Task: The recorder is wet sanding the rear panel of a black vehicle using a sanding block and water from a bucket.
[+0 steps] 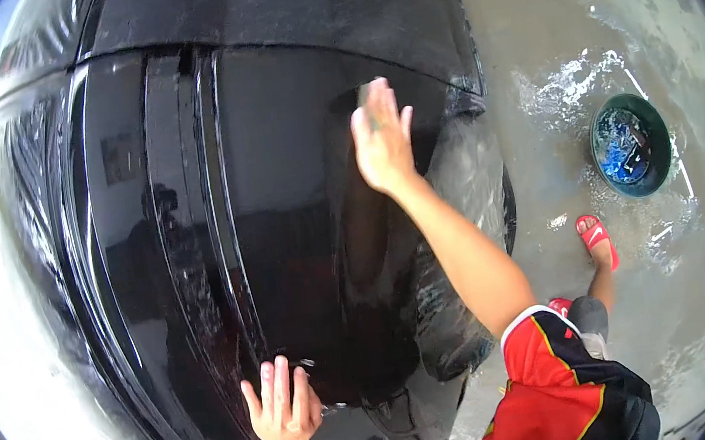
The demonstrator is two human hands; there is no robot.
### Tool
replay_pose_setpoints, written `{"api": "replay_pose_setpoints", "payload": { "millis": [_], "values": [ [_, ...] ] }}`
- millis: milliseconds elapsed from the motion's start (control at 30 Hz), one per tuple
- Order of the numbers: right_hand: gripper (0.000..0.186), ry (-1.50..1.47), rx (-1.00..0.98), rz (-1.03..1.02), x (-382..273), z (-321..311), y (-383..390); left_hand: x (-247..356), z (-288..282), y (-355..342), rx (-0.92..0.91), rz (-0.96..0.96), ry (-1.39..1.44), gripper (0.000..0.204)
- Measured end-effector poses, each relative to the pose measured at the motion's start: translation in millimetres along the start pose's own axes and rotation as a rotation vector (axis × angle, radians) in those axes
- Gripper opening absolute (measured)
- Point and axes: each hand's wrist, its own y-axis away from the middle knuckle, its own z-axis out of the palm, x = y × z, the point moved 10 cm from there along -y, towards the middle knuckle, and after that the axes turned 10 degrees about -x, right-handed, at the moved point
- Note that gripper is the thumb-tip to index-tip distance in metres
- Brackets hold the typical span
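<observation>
A glossy black car side with a door and windows fills the left and middle of the view. Against its panel, my right hand is stretched out with its fingers extended. A small pale patch shows beside those fingertips; whether it is an object or a reflection I cannot make out. Lower down, my left hand rests near the door handle, palm toward the car and fingers spread. Nothing shows in that hand.
On the wet grey floor to the right stands a dark green bucket, with bluish, foamy contents. My feet in red slides are between car and bucket. The car's wheel is partly visible beside my right arm.
</observation>
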Motion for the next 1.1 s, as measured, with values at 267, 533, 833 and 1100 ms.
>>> {"api": "replay_pose_setpoints", "payload": {
  "millis": [267,533,833,1100],
  "values": [
    [0.069,0.031,-0.229,0.010,-41.5,57.6,122.2,-5.4,34.2,-6.2,-0.200,-0.134,-0.324,0.048],
    [0.064,-0.023,-0.017,0.100,2.5,15.7,5.1,-4.4,39.5,-5.1,-0.221,0.016,-0.009,0.067],
    [0.070,0.087,-0.124,0.004,39.8,7.1,-19.5,1.8,42.1,-4.8,-0.215,0.051,0.008,0.059],
    [0.066,0.021,-0.042,0.118,67.6,14.8,-26.6,-0.9,43.9,-3.8,-0.217,0.049,0.032,0.058]
  ]
}}
